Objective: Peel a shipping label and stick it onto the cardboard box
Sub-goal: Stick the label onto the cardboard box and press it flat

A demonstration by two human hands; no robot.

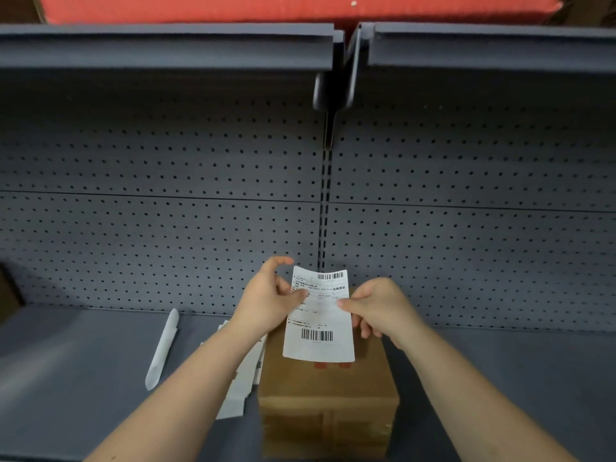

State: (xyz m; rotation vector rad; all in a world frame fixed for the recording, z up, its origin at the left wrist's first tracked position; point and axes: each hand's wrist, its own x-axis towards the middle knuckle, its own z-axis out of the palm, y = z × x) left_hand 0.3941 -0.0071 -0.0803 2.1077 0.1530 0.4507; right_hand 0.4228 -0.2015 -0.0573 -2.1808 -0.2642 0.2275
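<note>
A white shipping label (319, 325) with two barcodes is held upright in the air above a brown cardboard box (328, 391) that stands on the grey shelf. My left hand (271, 300) pinches the label's left edge between thumb and fingers. My right hand (376, 306) pinches its right edge. The label's lower edge hangs just over the box's top, hiding part of a red mark printed there. The box's top flaps are closed.
A rolled strip of white backing paper (163, 350) lies on the shelf (83, 378) to the left. More label sheets (240, 378) lie partly under my left forearm, beside the box. A grey pegboard wall (166, 195) rises behind, with an upper shelf (166, 45) overhead.
</note>
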